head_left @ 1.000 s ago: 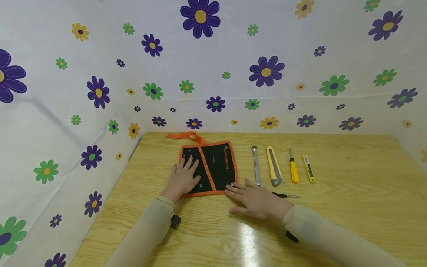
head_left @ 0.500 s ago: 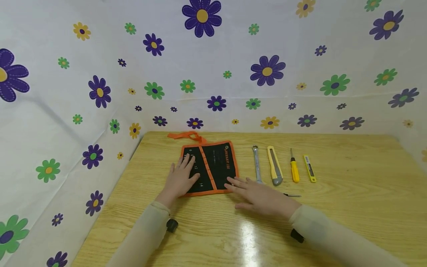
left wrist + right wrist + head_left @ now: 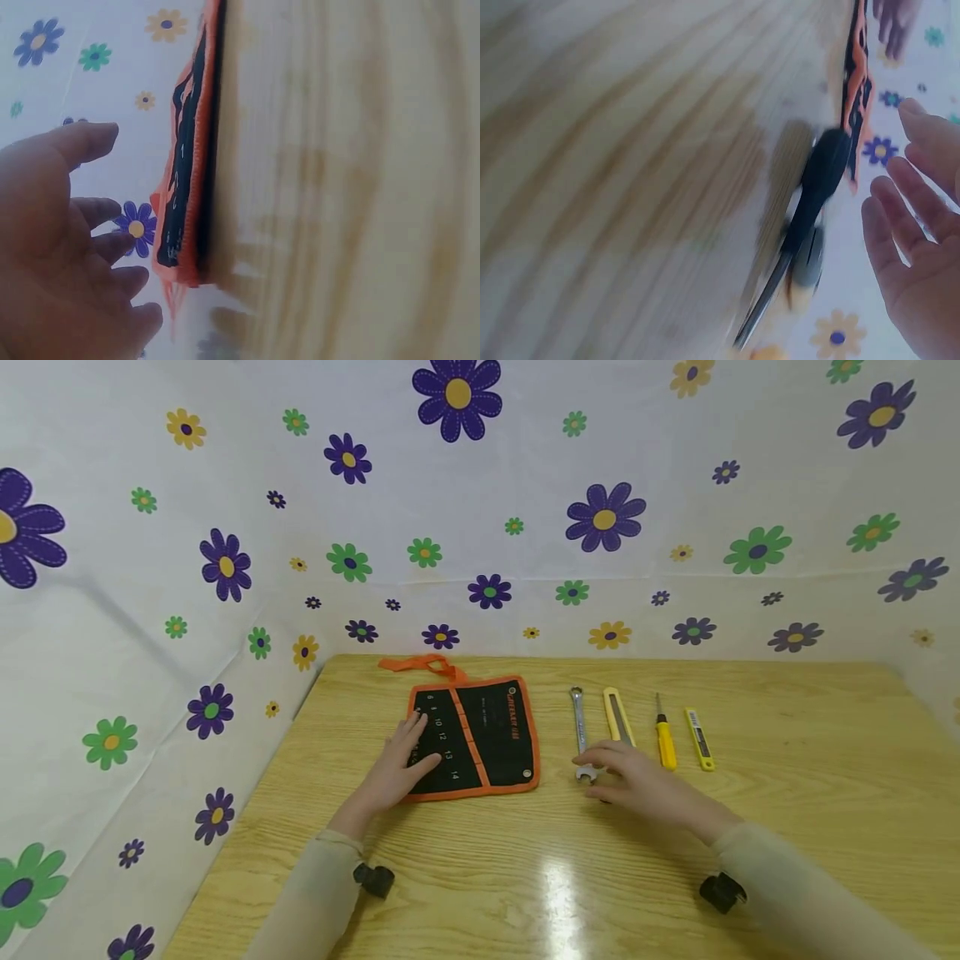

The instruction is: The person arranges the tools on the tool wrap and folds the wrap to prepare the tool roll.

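A black tool pouch (image 3: 491, 743) with orange trim and printed sizes lies spread out on the table. My left hand (image 3: 386, 772) hovers over its left edge, and the left wrist view shows the relaxed fingers (image 3: 105, 214) apart from the cloth. Right of the pouch lies a silver combination wrench (image 3: 579, 727). The right hand (image 3: 641, 781) is over the wrench's open-jaw end, fingers loosely bent and holding nothing. Beneath that hand, a black-handled screwdriver (image 3: 821, 176) shows in the right wrist view; in the head view the hand covers it. The hand also hides the lower end of the yellow utility knife (image 3: 617, 714).
Farther right lie a yellow-handled screwdriver (image 3: 665, 739) and a slim yellow blade case (image 3: 699, 739). An orange tie strap (image 3: 423, 664) trails from the pouch's top. Flower-printed white cloth (image 3: 525, 468) stands behind and left of the wooden table (image 3: 480, 868).
My right hand has moved right, off the pouch's lower right corner to over the wrench and the black screwdriver. The left hand has drawn back slightly toward the pouch's left edge.
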Motion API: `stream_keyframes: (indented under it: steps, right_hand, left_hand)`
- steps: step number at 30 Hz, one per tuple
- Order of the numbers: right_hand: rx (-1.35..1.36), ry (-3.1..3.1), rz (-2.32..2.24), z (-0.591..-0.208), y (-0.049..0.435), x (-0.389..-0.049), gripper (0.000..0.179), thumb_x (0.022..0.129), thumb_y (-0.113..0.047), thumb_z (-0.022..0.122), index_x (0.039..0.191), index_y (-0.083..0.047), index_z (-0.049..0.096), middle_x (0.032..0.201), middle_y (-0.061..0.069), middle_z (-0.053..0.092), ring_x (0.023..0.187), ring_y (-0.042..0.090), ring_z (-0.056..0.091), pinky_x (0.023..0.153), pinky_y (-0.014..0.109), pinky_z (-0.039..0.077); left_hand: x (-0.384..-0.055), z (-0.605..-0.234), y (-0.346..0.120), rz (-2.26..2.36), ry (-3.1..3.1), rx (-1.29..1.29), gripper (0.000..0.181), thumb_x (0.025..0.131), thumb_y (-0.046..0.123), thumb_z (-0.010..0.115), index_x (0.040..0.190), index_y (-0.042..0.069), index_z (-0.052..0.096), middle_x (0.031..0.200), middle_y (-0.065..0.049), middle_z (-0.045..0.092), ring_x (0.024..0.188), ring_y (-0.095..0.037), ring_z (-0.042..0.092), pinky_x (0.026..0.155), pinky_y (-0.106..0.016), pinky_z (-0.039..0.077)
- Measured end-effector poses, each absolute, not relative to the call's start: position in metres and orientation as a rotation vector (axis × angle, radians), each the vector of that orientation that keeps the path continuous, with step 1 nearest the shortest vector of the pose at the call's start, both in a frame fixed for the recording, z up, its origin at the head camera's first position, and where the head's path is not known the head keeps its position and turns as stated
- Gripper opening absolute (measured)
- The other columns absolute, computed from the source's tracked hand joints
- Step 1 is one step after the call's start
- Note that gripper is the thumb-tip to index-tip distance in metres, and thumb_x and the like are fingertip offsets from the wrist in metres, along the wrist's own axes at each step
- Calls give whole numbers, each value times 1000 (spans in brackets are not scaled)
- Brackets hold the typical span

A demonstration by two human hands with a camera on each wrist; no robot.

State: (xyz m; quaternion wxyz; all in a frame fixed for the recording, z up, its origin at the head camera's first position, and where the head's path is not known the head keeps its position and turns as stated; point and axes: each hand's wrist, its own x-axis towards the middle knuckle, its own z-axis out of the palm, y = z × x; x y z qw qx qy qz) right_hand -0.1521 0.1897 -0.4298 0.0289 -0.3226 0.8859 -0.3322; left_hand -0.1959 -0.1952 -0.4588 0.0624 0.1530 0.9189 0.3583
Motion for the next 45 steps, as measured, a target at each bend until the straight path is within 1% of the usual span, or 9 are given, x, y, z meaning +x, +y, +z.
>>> stream_keyframes:
  steps: [5, 10, 17, 25, 30, 33, 37, 41, 45]
  right_hand:
    - [-882, 2735, -1061, -432, 214, -150, 35, 86, -16, 72, 119, -6, 64, 112, 5, 60, 97, 22, 58, 81, 38, 52]
    - [-877, 2757, -1065, -435, 234, -148, 29, 84, -14, 75, 110, -5, 67, 105, 3, 63, 91, 20, 59, 77, 33, 53]
    - [-789, 2750, -985, -439, 254, -148, 33, 80, -19, 78, 109, -8, 67, 105, 0, 64, 92, 18, 59, 79, 34, 52]
    - [-772, 2764, -926, -443, 262, -147, 28, 80, -22, 78, 105, -12, 69, 103, -4, 63, 92, 16, 57, 79, 33, 51]
    - [-803, 2736, -934, -441, 266, -145, 21, 82, -16, 76, 102, -13, 70, 100, -5, 64, 91, 14, 58, 77, 30, 51]
    - [-816, 2708, -963, -441, 267, -145, 19, 83, -13, 75, 101, -12, 70, 99, -4, 65, 88, 12, 60, 73, 28, 52]
    - [-809, 2674, -993, -441, 268, -146, 15, 85, -13, 73, 100, -12, 71, 97, -4, 65, 83, 8, 59, 68, 25, 52]
    - [-761, 2680, -1021, -444, 269, -147, 15, 84, -15, 74, 98, -12, 70, 92, -7, 64, 78, 4, 57, 65, 24, 51]
    - [-704, 2761, -1027, -443, 266, -151, 18, 83, -17, 76, 98, -10, 70, 88, -8, 63, 77, 5, 57, 66, 25, 50]
  left_hand:
    - [-193, -463, -202, 1111, 2707, 439, 78, 98, 41, 53, 155, 11, 9, 160, -11, 2, 144, -33, -7, 111, -58, -5]
    - [-192, -467, -206, 1086, 2680, 454, 80, 98, 44, 51, 155, 12, 5, 160, -10, -2, 143, -34, -11, 111, -57, -9]
    - [-192, -472, -206, 910, 2731, 505, 82, 97, 47, 51, 154, 9, 6, 159, -12, -3, 144, -35, -9, 111, -57, -9]
    - [-189, -474, -205, 806, 2747, 534, 85, 95, 48, 53, 154, 9, 7, 159, -13, -5, 144, -34, -10, 111, -56, -10]
    - [-188, -473, -205, 774, 2758, 576, 89, 92, 49, 57, 154, 8, 9, 159, -14, -5, 144, -35, -9, 111, -57, -8]
    - [-188, -474, -206, 763, 2762, 598, 91, 91, 49, 59, 154, 8, 9, 159, -14, -5, 143, -36, -8, 111, -58, -7]
    - [-189, -475, -208, 766, 2746, 598, 92, 90, 50, 60, 154, 10, 8, 159, -12, -7, 144, -33, -10, 111, -56, -8]
    - [-190, -476, -209, 772, 2728, 579, 94, 89, 52, 61, 155, 13, 6, 159, -9, -9, 144, -30, -12, 112, -54, -9]
    - [-190, -475, -209, 780, 2729, 578, 95, 88, 52, 62, 155, 13, 8, 159, -10, -7, 144, -30, -12, 112, -53, -9]
